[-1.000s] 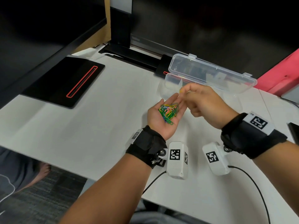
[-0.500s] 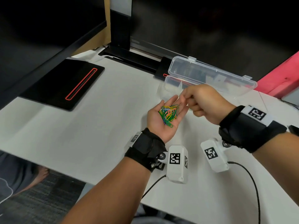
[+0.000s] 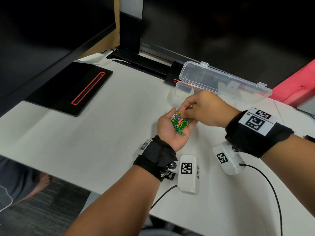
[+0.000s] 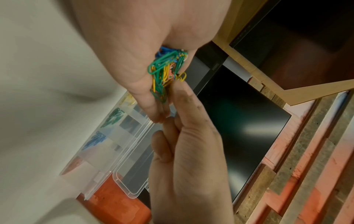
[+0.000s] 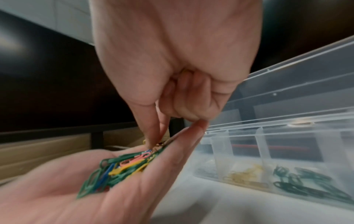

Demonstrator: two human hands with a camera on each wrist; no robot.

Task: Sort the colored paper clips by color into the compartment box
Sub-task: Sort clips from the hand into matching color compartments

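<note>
Your cupped left hand (image 3: 172, 128) trays the mixed coloured wire paper clips (image 3: 179, 123); right hand (image 3: 204, 109) grip pinches one, clear plastic compartment box (image 3: 180, 86) close for dropping.

Desk surroundings

A black pad (image 3: 68, 89) with a red-outlined slot lies flat on the white desk (image 3: 102, 142), far left; a monitor stand (image 3: 130, 31) rises behind it, and a red block (image 3: 296, 86) sits at the far right.

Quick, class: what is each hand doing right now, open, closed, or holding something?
Left hand: open, palm up, cupping a heap of mixed paper clips.
Right hand: thumb and finger pinching into the heap; the clip's colour cannot be told.
</note>
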